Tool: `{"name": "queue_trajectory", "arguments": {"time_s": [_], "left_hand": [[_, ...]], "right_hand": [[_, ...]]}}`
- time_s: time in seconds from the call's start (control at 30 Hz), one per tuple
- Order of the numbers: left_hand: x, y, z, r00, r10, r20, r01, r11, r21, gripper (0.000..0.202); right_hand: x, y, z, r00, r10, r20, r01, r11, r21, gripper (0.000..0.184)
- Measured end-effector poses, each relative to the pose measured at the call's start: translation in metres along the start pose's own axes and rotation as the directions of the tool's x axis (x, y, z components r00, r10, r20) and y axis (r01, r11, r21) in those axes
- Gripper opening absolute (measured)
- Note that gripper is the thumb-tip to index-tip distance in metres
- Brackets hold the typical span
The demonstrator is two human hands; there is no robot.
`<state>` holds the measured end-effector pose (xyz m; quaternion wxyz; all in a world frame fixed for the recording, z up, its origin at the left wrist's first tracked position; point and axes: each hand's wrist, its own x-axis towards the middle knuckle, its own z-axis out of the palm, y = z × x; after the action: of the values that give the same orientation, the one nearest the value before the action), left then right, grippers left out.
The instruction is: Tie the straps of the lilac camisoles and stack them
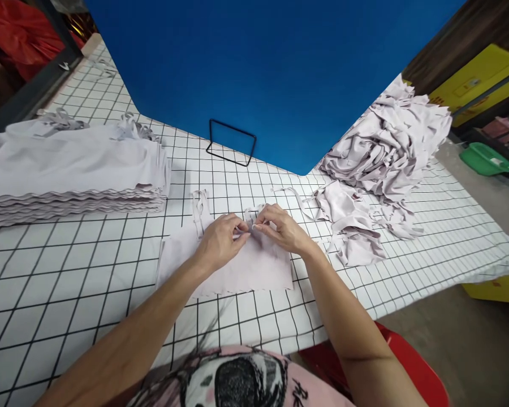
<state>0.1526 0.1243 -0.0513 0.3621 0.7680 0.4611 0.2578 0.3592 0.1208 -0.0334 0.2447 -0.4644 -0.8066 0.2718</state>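
Observation:
A pale lilac cloth piece (246, 271) lies flat on the checked table in front of me, a narrow looped strap (201, 209) standing out from its upper left. My left hand (220, 242) is over its middle, with thumb and forefinger pinched at the upper edge. Close by on the right, my right hand (282, 229) also pinches at that edge. The fingertips nearly meet around a small gathered bit of cloth or strap. Its exact shape is mostly hidden by my fingers.
A neat stack of similar cloth pieces (72, 164) sits at the left. A large crumpled heap of them (390, 147) lies at the right, with loose ones (352, 226) nearer me. A blue panel (280, 73) and a thin black wire frame (231, 158) are ahead. A red stool (411, 362) stands below.

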Motion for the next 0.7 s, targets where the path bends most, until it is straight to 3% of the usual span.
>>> {"name": "queue_trajectory", "arguments": {"time_s": [0.1, 0.17, 0.7], "left_hand": [[-0.007, -0.009, 0.007, 0.998, 0.051, 0.030, -0.057, 0.970, 0.235, 0.016], [-0.009, -0.013, 0.011, 0.998, 0.043, 0.041, -0.053, 0.954, 0.295, 0.014], [-0.009, -0.012, 0.018, 0.999, -0.022, 0.024, 0.017, 0.982, 0.186, 0.009]], "right_hand": [[-0.001, 0.001, 0.005, 0.998, 0.040, 0.058, -0.041, 0.999, 0.027, 0.019], [-0.002, 0.002, 0.011, 0.993, 0.067, 0.093, -0.070, 0.997, 0.029, 0.020], [-0.006, 0.009, 0.026, 0.996, 0.025, 0.090, -0.028, 0.999, 0.026, 0.018]]}}
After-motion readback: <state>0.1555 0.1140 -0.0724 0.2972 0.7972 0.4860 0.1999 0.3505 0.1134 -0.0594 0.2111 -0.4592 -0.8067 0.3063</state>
